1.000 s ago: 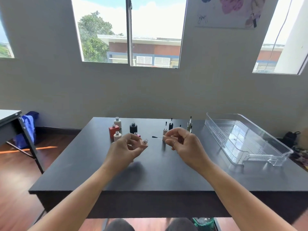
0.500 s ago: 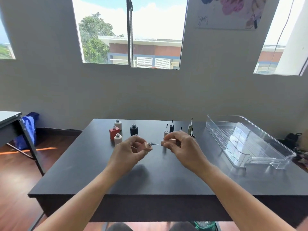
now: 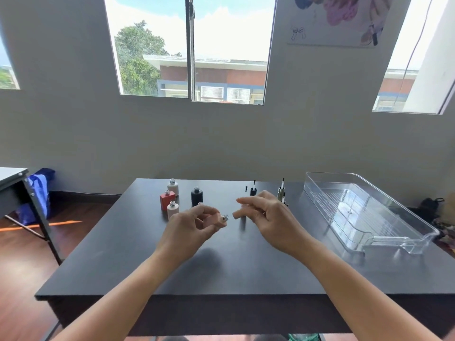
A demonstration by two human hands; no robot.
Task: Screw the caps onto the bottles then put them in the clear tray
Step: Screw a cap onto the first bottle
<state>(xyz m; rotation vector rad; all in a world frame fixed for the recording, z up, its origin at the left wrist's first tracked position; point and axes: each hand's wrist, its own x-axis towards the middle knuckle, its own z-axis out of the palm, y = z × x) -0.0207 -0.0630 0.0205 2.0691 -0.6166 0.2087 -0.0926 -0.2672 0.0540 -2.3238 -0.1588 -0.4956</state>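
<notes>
My left hand grips a small pink bottle tilted sideways, its silver threaded neck pointing right. Just to its right, my right hand pinches a beige cap almost against the neck; the cap's brush is out of sight. Two white bottles, a red bottle and a black bottle stand uncapped on the table behind my left hand. The clear tray lies on the right of the table with nothing in it.
Loose caps stand brush-up behind my right hand: a black cap and a metallic cap. The dark table has open surface in front of me. A second table and a blue bag are at the far left.
My right hand has brought the cap leftward to the bottle's neck. The black brush that showed between my hands is now hidden.
</notes>
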